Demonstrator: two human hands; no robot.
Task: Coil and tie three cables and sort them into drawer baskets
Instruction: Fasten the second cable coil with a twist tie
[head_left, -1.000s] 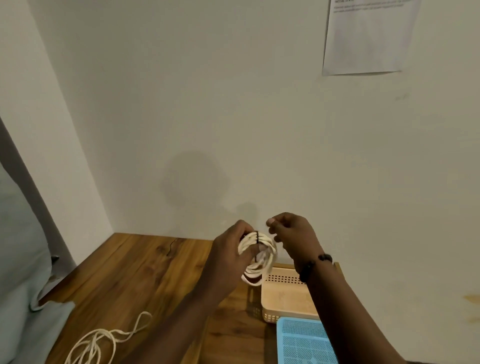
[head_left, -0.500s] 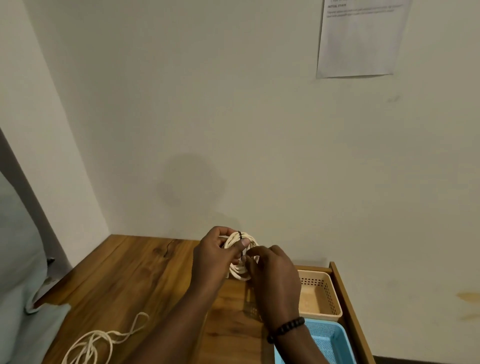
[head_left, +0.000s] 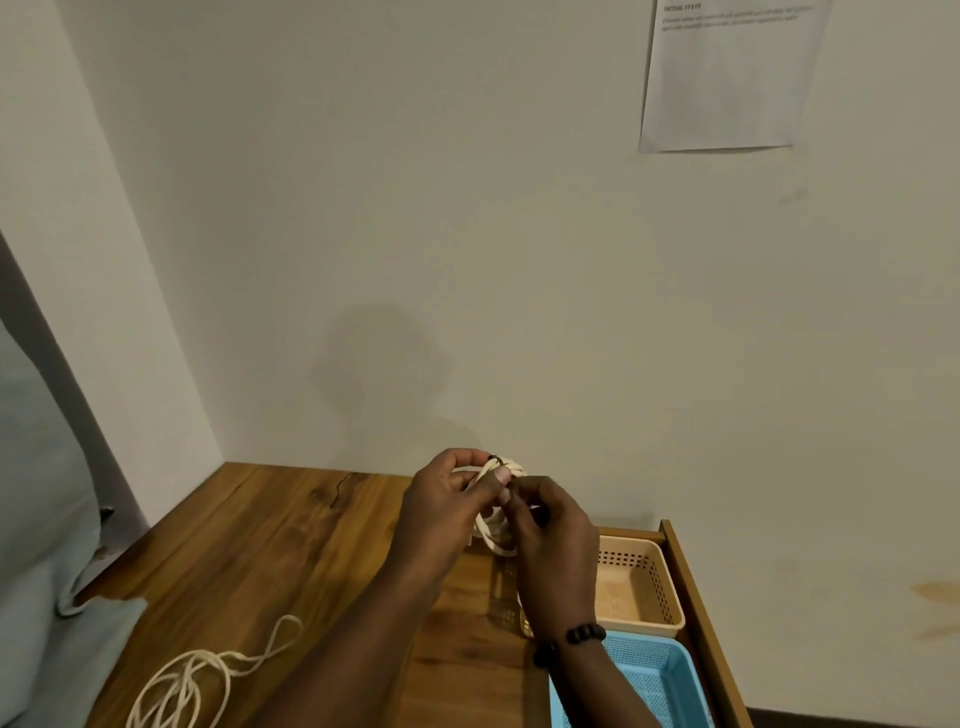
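Observation:
A small coil of cream cable hangs in the air above the wooden table, near the back wall. My left hand pinches the top of the coil, where a thin dark tie crosses it. My right hand presses against the coil's right side, fingers curled at the tie. A second cream cable lies loose on the table at the lower left. In the open drawer sit a beige basket and, in front of it, a blue basket.
The drawer's wooden side runs along the right of the baskets. Grey-blue fabric lies at the table's left edge. A printed sheet hangs on the wall at upper right.
Both hands with the coil have dropped lower in the view. My right hand has come in from the coil's right and now closes over its side at the tie.

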